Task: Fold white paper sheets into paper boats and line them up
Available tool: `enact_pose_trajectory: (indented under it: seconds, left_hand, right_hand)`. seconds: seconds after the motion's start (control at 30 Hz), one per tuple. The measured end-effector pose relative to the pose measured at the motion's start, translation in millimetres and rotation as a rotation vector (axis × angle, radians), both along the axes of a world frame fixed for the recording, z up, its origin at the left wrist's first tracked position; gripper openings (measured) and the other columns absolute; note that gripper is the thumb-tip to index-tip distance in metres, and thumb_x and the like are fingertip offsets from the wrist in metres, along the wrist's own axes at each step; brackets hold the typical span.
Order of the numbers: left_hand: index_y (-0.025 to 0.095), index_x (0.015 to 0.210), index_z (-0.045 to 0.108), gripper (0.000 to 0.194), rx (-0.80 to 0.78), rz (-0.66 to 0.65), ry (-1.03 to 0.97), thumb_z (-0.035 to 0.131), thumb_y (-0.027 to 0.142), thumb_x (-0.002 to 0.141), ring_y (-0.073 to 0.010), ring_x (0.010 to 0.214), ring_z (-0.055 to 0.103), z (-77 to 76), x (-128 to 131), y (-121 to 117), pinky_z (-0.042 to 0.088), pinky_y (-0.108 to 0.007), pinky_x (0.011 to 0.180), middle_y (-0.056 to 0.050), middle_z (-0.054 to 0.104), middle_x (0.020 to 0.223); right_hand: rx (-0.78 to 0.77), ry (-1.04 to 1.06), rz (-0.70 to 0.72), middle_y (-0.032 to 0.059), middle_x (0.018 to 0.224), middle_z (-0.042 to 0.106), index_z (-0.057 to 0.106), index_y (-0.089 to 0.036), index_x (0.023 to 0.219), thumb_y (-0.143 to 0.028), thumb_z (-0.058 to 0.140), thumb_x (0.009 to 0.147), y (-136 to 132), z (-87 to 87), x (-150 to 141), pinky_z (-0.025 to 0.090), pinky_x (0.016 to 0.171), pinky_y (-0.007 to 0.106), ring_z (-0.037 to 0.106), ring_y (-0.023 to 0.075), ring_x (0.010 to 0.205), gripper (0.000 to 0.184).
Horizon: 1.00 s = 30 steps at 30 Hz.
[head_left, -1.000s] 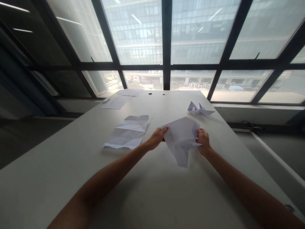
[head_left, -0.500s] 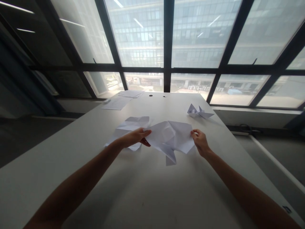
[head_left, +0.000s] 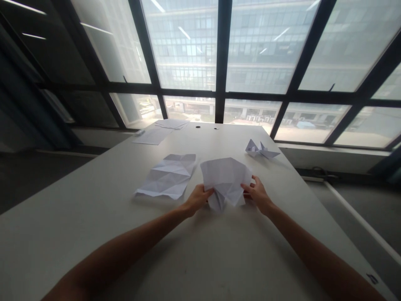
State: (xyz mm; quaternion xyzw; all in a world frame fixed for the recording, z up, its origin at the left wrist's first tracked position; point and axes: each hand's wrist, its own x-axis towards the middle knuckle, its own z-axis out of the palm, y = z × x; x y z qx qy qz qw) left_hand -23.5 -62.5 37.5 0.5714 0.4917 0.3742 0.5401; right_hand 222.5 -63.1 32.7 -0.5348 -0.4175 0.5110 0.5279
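Observation:
A creased sheet of white paper (head_left: 227,173) is held up just above the table, its lower part folded and hanging in a narrow flap. My left hand (head_left: 198,198) pinches its lower left edge, thumb in front and the other fingers hidden behind. On the right side my right hand (head_left: 255,193) grips the edge between thumb and fingers. Left of it, a second creased sheet (head_left: 171,175) lies unfolded on the table. Beyond my right hand stands a folded paper shape (head_left: 261,149) with pointed peaks.
The white table (head_left: 125,242) stretches away to tall windows (head_left: 188,46). Several flat white sheets (head_left: 153,136) lie at its far left. Two small dark marks, perhaps holes, show near the far edge. A blue curtain (head_left: 28,100) hangs at the left.
My left hand has slid down and right, and my right hand slightly left, bringing them closer together. The held paper is narrower and more upright. The second creased sheet is now uncovered.

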Motion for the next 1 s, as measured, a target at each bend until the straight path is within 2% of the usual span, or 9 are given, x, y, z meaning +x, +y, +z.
enact_pose_trajectory:
  seconds: [0.07, 0.13, 0.3, 0.43, 0.63, 0.73, 0.83, 0.93, 1.0]
  left_hand:
    - [0.01, 0.084, 0.071, 0.038, 0.096, 0.011, 0.074, 0.066, 0.048, 0.078, -0.021, 0.072, 0.062, -0.5, -1.3, 2.4, 0.044, -0.028, 0.061, -0.008, 0.07, 0.079]
    - [0.011, 0.078, 0.071, 0.037, 0.148, 0.021, 0.116, 0.064, 0.047, 0.079, -0.0187, 0.068, 0.059, 1.5, -5.0, 4.8, 0.041, -0.026, 0.058, -0.006, 0.068, 0.075]
    - [0.009, 0.084, 0.07, 0.046, 0.078, 0.023, 0.025, 0.066, 0.054, 0.076, -0.0187, 0.065, 0.059, 9.4, -14.8, 14.3, 0.039, -0.025, 0.055, -0.009, 0.069, 0.077]
    - [0.009, 0.086, 0.071, 0.048, 0.147, 0.025, 0.042, 0.065, 0.055, 0.077, -0.0223, 0.072, 0.062, 14.2, -16.9, 20.4, 0.043, -0.028, 0.062, -0.01, 0.07, 0.082]
    - [0.015, 0.077, 0.069, 0.031, 0.384, -0.013, 0.347, 0.056, 0.042, 0.086, -0.0246, 0.072, 0.062, 17.3, -16.5, 20.5, 0.042, -0.029, 0.061, -0.006, 0.069, 0.076]
    - [0.018, 0.078, 0.068, 0.026, 0.499, 0.003, 0.409, 0.056, 0.039, 0.087, -0.0249, 0.072, 0.061, 21.4, -13.1, 15.0, 0.043, -0.03, 0.065, -0.005, 0.069, 0.075]
    - [0.02, 0.082, 0.068, 0.025, 0.561, 0.081, 0.422, 0.056, 0.042, 0.089, -0.0244, 0.069, 0.06, 24.9, -7.8, 7.3, 0.041, -0.03, 0.067, -0.005, 0.066, 0.071]
    - [0.02, 0.083, 0.066, 0.031, 0.592, 0.145, 0.479, 0.05, 0.044, 0.092, -0.0227, 0.064, 0.058, 22.4, -3.5, 2.3, 0.04, -0.03, 0.065, -0.005, 0.063, 0.067]
    - [0.019, 0.08, 0.065, 0.035, 0.589, 0.183, 0.519, 0.046, 0.046, 0.094, -0.0212, 0.061, 0.055, 17.4, -2.4, 2.2, 0.039, -0.03, 0.063, -0.004, 0.061, 0.065]
  right_hand:
    - [-0.012, 0.048, 0.123, 0.0078, 0.099, 0.071, 0.054, -0.02, 0.115, -0.026, 0.08, 0.063, -5.3, 3.3, 1.8, 0.059, 0.069, 0.033, 0.069, 0.0231, 0.083, 0.058]
    - [-0.005, 0.081, 0.176, 0.0102, 0.103, 0.072, 0.059, -0.016, 0.11, -0.022, 0.081, 0.06, -7.2, 6.8, 7.3, 0.058, 0.075, 0.035, 0.07, 0.0255, 0.088, 0.054]
    - [-0.073, 0.013, 0.153, 0.0139, 0.099, 0.074, 0.066, -0.011, 0.097, -0.019, 0.084, 0.061, 0.2, 15.7, 26.6, 0.059, 0.071, 0.035, 0.07, 0.0281, 0.087, 0.041]
    - [-0.067, 0.006, 0.166, 0.0138, 0.099, 0.074, 0.067, -0.011, 0.099, -0.019, 0.085, 0.062, 6.0, 21.3, 34.8, 0.06, 0.071, 0.034, 0.07, 0.027, 0.086, 0.042]
    - [-0.138, -0.023, 0.265, 0.0145, 0.095, 0.074, 0.067, -0.01, 0.1, -0.016, 0.087, 0.061, 11.0, 32.3, 54.3, 0.06, 0.066, 0.032, 0.071, 0.0243, 0.077, 0.044]
    - [-0.17, 0.003, 0.275, 0.0143, 0.097, 0.074, 0.067, -0.011, 0.101, -0.014, 0.086, 0.061, 13.7, 35.7, 61.1, 0.06, 0.065, 0.03, 0.071, 0.0227, 0.077, 0.044]
    - [-0.179, 0.084, 0.212, 0.0145, 0.103, 0.073, 0.066, -0.013, 0.104, -0.021, 0.083, 0.069, 13.0, 34.7, 55.0, 0.061, 0.069, 0.031, 0.071, 0.0234, 0.083, 0.04]
    - [-0.216, 0.185, 0.321, 0.0162, 0.112, 0.07, 0.066, -0.014, 0.109, -0.033, 0.078, 0.076, 7.4, 28.6, 39.2, 0.061, 0.073, 0.036, 0.071, 0.027, 0.093, 0.04]
    - [-0.246, 0.167, 0.373, 0.0163, 0.112, 0.07, 0.066, -0.015, 0.108, -0.031, 0.081, 0.072, 2.8, 22.9, 28.7, 0.061, 0.071, 0.037, 0.07, 0.0282, 0.095, 0.043]
